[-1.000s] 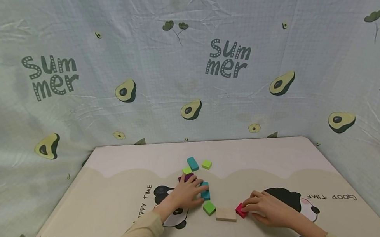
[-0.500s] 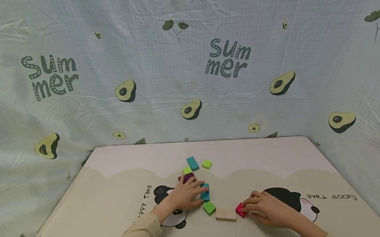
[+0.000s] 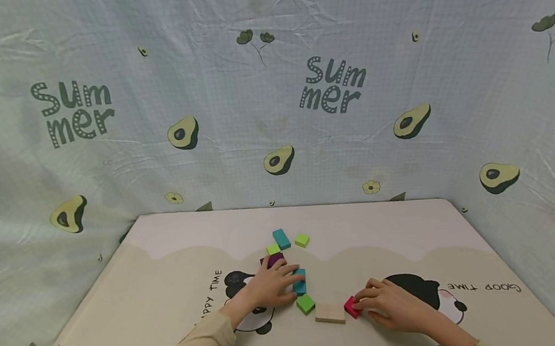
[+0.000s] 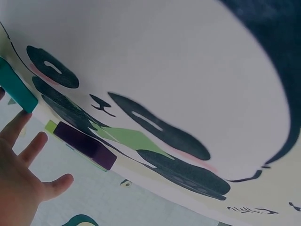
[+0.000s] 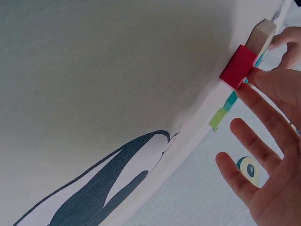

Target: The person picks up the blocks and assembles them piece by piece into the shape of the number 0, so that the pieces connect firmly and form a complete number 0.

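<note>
My left hand (image 3: 270, 285) reaches over a teal block (image 3: 299, 282), thumb by its left side and forefinger across its top. In the left wrist view a fingertip meets the end of this teal block (image 4: 16, 87), while the other fingers spread beside a purple block (image 4: 84, 145). My right hand (image 3: 392, 302) has its fingertips at the right side of a red block (image 3: 352, 307). The right wrist view shows thumb and forefinger tips at the edge of the red block (image 5: 238, 67), other fingers spread. Left of it lies a plain wooden block (image 3: 330, 313), then a green block (image 3: 305, 304).
Farther back are another teal block (image 3: 282, 239), a lime block (image 3: 302, 240) and a second lime block (image 3: 273, 249) against the purple one. The blocks form a curved row on the panda-printed tabletop (image 3: 166, 277). A patterned cloth (image 3: 230, 115) hangs behind the table.
The teal block under my left hand has slid slightly towards me, closer to the green block, the fingers moving with it. My right hand and the red block stay in place.
</note>
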Tool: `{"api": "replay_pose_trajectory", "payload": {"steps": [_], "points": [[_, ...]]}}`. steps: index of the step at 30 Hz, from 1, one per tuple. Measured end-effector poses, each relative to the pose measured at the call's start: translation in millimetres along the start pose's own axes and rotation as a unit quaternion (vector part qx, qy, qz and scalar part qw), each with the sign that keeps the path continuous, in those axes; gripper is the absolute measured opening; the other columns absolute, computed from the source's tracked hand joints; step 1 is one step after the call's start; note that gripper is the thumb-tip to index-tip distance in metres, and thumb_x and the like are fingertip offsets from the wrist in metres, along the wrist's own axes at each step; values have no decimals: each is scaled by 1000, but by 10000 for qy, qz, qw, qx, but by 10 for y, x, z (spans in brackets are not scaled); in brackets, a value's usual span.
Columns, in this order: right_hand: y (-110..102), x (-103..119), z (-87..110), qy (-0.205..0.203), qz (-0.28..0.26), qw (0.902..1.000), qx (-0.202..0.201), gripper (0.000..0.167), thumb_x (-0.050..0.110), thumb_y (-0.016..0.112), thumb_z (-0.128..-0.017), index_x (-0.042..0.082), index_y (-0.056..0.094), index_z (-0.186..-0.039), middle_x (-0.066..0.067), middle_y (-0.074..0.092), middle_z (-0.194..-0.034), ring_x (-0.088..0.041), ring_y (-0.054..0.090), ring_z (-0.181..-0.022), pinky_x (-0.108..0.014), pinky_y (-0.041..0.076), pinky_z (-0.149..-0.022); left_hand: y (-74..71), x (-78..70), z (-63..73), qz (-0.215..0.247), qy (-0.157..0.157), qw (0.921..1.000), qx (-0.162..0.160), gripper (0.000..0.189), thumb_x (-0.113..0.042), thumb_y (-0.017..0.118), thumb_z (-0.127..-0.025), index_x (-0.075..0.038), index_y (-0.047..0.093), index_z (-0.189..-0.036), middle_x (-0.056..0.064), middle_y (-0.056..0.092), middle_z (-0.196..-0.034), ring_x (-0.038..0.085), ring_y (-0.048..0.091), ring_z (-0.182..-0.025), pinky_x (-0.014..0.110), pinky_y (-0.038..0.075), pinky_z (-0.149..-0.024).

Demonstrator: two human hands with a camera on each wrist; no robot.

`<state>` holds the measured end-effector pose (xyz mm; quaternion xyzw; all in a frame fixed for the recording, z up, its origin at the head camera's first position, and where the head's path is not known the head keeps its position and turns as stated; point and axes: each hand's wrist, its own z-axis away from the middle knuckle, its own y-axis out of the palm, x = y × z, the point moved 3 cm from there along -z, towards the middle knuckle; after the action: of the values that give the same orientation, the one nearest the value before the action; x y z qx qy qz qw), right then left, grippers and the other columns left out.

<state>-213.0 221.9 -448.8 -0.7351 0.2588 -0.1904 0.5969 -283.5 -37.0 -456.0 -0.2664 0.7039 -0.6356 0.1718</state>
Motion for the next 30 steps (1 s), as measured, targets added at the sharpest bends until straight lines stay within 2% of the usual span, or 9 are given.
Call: {"api": "replay_pose_trajectory", "payload": {"steps": [8,13,16,22,30], "points": [[-11,3,-5,-39,31,10000,-35,24,16,66,-77,25,66,-99,10,64,-102,-7,46,-88,-25,41,-70,-87,-104,80,-299,118,9995,-63,38,-42,49,-88,-25,51,-122,-1,49,-129,23,42,-121,57,32,-96],[-12,2,-12,-24,-39,10000,15,24,16,65,-77,25,66,-99,9,64,-102,-7,46,-87,-25,41,-70,-156,-236,197,-652,375,9967,-295,30,-40,50,-88,-26,55,-115,-4,53,-120,17,44,-114,52,36,-95],[-16,0,-16,-8,-59,10000,61,24,16,65,-78,25,66,-100,9,64,-102,-7,46,-87,-25,41,-71,-181,-299,259,-660,560,9954,-398,32,-39,50,-88,-26,56,-116,-4,54,-119,16,46,-112,53,37,-94],[-35,-2,-23,42,-122,9998,162,24,17,64,-78,25,66,-100,8,64,-103,-8,46,-88,-27,41,-71,-157,-362,330,-623,584,9959,-304,37,-41,47,-89,-28,52,-124,-2,51,-127,19,45,-116,55,36,-94],[-57,-15,-30,128,-294,9989,349,23,18,63,-80,25,66,-102,9,63,-104,-7,46,-88,-27,42,-70,-120,-440,383,-848,628,9942,-211,45,-44,45,-89,-24,47,-129,2,48,-132,20,45,-120,55,35,-95]]}}
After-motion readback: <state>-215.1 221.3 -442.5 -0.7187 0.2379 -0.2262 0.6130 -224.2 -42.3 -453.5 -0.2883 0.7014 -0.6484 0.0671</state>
